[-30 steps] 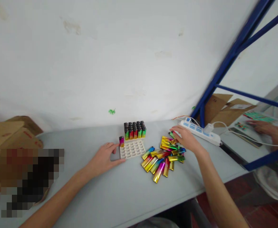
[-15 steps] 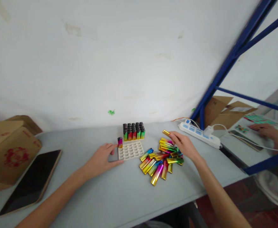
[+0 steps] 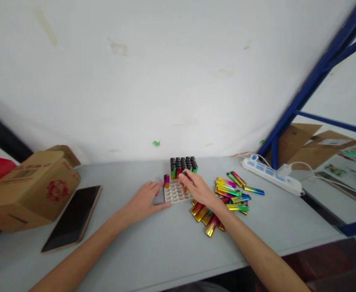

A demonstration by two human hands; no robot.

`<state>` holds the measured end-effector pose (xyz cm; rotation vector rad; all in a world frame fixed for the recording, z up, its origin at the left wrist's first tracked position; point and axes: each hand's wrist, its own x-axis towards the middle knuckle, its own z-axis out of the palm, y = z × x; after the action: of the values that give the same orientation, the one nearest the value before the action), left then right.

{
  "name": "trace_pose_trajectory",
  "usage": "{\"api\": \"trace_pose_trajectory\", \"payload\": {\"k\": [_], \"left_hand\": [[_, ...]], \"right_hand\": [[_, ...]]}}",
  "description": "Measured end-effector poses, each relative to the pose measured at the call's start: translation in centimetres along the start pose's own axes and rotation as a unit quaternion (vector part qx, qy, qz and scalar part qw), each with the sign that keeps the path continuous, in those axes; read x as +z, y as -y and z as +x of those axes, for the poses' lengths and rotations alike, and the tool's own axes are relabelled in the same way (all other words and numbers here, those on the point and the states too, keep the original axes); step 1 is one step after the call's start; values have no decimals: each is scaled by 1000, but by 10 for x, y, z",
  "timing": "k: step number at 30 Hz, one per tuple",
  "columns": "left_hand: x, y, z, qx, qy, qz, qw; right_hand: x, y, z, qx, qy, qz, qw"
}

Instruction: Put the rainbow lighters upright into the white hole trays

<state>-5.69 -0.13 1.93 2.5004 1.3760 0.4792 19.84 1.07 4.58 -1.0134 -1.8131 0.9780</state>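
left hand (image 3: 144, 202) flat on bench (image 3: 153, 247), fingers spread, touching white tray (image 3: 173, 197); right hand (image 3: 196, 189) over tray — fingers pinched on a lighter (image 3: 184, 174)

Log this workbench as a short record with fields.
left hand: open, flat on the table, fingertips by the left edge of the white tray
right hand: curled over the tray; something dark at the fingertips, grip unclear
standing lighters: fill the tray's back rows
lone lighter: upright at the tray's left side
loose lighters: rainbow-metallic pile lying right of the tray
elsewhere: power strip at right; phone and cardboard box at left
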Motion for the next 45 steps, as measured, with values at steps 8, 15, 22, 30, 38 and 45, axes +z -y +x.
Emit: {"api": "trace_pose_trajectory", "payload": {"k": [8, 15, 22, 30, 38, 45], "left_hand": [[2, 2, 1, 11, -4, 9, 1000], [0, -1, 1, 23, -16, 4, 1000], [1, 1, 0, 12, -3, 14, 1000], [0, 0, 1, 9, -10, -12, 1000], [-4, -4, 2, -1, -13, -22, 1000], [-3, -2, 3, -6, -12, -26, 1000]], "right_hand": [[18, -3, -12, 76, 1, 54, 996], [25, -4, -7, 175, -32, 113, 978], [24, -1, -7, 182, -49, 123, 974], [24, -13, -5, 152, -72, 79, 983], [16, 0, -11, 46, -27, 2, 999], [14, 1, -11, -108, -52, -173, 978]]}}
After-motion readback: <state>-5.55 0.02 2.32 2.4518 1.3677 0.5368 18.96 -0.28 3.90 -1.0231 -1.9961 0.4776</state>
